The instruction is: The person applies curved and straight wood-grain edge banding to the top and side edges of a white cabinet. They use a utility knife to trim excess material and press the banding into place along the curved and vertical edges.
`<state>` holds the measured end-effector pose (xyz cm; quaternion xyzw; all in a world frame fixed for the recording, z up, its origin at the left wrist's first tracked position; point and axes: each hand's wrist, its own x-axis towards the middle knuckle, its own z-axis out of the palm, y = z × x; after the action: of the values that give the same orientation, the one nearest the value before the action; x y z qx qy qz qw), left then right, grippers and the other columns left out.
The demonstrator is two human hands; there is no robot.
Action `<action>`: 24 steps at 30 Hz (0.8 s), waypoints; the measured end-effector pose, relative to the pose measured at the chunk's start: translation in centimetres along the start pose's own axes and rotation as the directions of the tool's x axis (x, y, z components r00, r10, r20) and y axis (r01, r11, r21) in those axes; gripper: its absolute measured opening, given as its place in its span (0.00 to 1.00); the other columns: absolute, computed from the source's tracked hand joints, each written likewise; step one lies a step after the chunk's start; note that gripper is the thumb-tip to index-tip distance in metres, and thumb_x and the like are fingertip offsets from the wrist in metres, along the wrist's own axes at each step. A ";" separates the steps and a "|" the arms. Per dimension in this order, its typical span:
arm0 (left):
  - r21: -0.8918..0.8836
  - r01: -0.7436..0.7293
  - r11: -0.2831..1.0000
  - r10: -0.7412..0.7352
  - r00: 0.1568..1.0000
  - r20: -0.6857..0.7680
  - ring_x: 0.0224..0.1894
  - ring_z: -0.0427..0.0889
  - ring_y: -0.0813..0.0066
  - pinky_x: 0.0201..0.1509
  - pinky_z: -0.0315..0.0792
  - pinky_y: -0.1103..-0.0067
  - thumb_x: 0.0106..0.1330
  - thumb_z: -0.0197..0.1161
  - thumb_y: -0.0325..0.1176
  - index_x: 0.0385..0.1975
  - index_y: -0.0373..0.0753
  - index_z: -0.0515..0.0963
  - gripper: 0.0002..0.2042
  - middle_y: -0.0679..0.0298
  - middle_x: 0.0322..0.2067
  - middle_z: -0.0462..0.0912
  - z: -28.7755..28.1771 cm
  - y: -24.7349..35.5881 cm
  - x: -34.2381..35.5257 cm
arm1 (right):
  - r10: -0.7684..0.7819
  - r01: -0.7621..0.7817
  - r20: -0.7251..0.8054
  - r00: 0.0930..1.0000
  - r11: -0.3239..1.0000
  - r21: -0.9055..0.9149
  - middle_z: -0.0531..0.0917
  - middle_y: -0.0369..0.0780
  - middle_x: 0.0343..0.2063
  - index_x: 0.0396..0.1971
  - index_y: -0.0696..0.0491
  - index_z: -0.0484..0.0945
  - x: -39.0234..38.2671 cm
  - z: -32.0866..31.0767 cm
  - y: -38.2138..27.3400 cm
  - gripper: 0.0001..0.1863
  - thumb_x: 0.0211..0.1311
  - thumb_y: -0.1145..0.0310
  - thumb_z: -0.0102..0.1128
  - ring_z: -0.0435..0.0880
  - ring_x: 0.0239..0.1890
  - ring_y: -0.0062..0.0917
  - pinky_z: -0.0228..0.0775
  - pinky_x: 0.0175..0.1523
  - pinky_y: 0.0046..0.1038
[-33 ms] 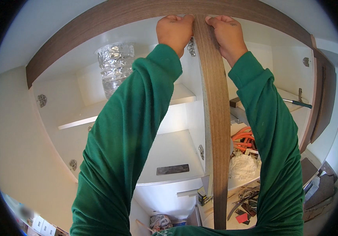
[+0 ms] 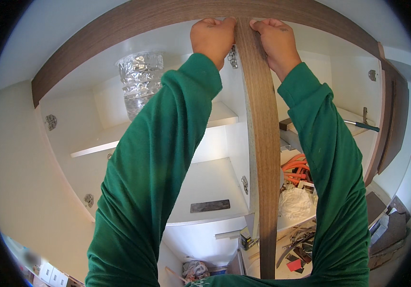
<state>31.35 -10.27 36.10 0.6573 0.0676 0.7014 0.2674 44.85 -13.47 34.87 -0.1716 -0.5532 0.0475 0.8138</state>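
Both my arms, in green sleeves, reach up to a long brown wood-grain strip point(image 2: 261, 143) that stands upright along the front of a white cabinet divider. My left hand point(image 2: 212, 39) is closed at the strip's upper end, its thumb side against the left edge. On the opposite edge, my right hand point(image 2: 279, 45) is closed too, the thumb pressed to the strip. The strip's top meets a horizontal wood-grain rail point(image 2: 176, 15). My fingertips are partly hidden behind these panels.
Left of the strip, a crumpled silver foil duct point(image 2: 142, 79) stands on a shelf; a dark flat bar point(image 2: 210, 206) lies lower. Metal hinges point(image 2: 244, 184) stick out from the cabinet sides. On the right are a green-handled tool point(image 2: 365, 126), orange hose point(image 2: 295, 167) and a white bag point(image 2: 295, 203).
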 end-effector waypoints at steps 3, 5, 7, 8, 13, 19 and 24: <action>0.018 -0.025 1.000 0.026 0.999 -0.033 0.17 0.73 0.74 0.23 0.67 0.78 0.58 0.69 0.35 0.24 0.32 0.76 0.12 0.60 0.17 0.78 0.7 0.1 0.6 | -0.009 0.009 -0.004 1.000 1.000 0.011 0.78 0.36 0.22 0.23 0.57 0.77 0.5 -0.1 -0.4 0.08 0.57 0.72 0.67 0.74 0.25 0.21 0.68 0.32 0.27; 0.048 -0.043 0.998 0.046 0.997 -0.062 0.17 0.73 0.73 0.22 0.67 0.77 0.58 0.69 0.35 0.23 0.33 0.76 0.12 0.60 0.17 0.77 0.8 -0.3 1.1 | -0.018 0.018 -0.002 1.000 1.000 0.007 0.78 0.36 0.22 0.23 0.57 0.78 0.7 0.0 -0.2 0.08 0.57 0.72 0.67 0.74 0.25 0.21 0.68 0.32 0.28; 0.044 -0.038 0.998 0.041 0.996 -0.077 0.17 0.72 0.73 0.22 0.67 0.77 0.57 0.69 0.35 0.22 0.33 0.75 0.13 0.60 0.17 0.77 0.9 -0.6 1.2 | -0.018 0.018 0.000 1.000 1.000 0.012 0.78 0.36 0.22 0.23 0.57 0.78 0.8 0.1 -0.1 0.08 0.57 0.72 0.67 0.75 0.25 0.21 0.68 0.32 0.28; 0.042 -0.036 0.998 0.039 0.996 -0.085 0.17 0.72 0.73 0.22 0.66 0.77 0.57 0.69 0.35 0.22 0.33 0.75 0.13 0.60 0.17 0.77 0.9 -0.5 1.2 | -0.017 0.017 0.001 1.000 1.000 0.014 0.79 0.36 0.22 0.24 0.57 0.78 0.8 0.1 -0.1 0.08 0.57 0.72 0.67 0.75 0.25 0.21 0.68 0.32 0.28; 0.004 -0.026 1.000 0.027 0.993 -0.111 0.18 0.72 0.72 0.22 0.66 0.76 0.55 0.71 0.35 0.21 0.33 0.75 0.14 0.60 0.17 0.76 1.2 -0.5 1.1 | -0.048 0.047 -0.013 0.999 0.998 -0.044 0.79 0.36 0.23 0.24 0.57 0.78 0.7 0.1 -0.1 0.07 0.57 0.71 0.67 0.75 0.25 0.21 0.68 0.33 0.27; -0.049 0.006 0.999 -0.012 0.993 -0.119 0.19 0.72 0.72 0.23 0.65 0.75 0.53 0.72 0.35 0.20 0.33 0.74 0.14 0.61 0.17 0.75 1.2 -0.3 1.1 | -0.029 0.029 -0.018 0.999 0.999 -0.019 0.78 0.35 0.22 0.24 0.56 0.78 0.7 0.2 0.0 0.07 0.56 0.71 0.68 0.74 0.26 0.21 0.67 0.33 0.27; -0.047 0.015 0.999 -0.021 0.990 -0.141 0.19 0.71 0.73 0.23 0.65 0.75 0.52 0.72 0.35 0.20 0.34 0.74 0.13 0.62 0.17 0.75 1.6 0.1 0.7 | -0.030 0.030 -0.017 0.999 0.999 -0.022 0.77 0.34 0.22 0.23 0.55 0.77 1.0 -0.2 0.1 0.08 0.56 0.71 0.67 0.73 0.26 0.21 0.66 0.33 0.27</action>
<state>32.88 -10.49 36.96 0.5988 0.0762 0.7452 0.2833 45.43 -13.10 35.68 -0.1724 -0.5489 0.0276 0.8174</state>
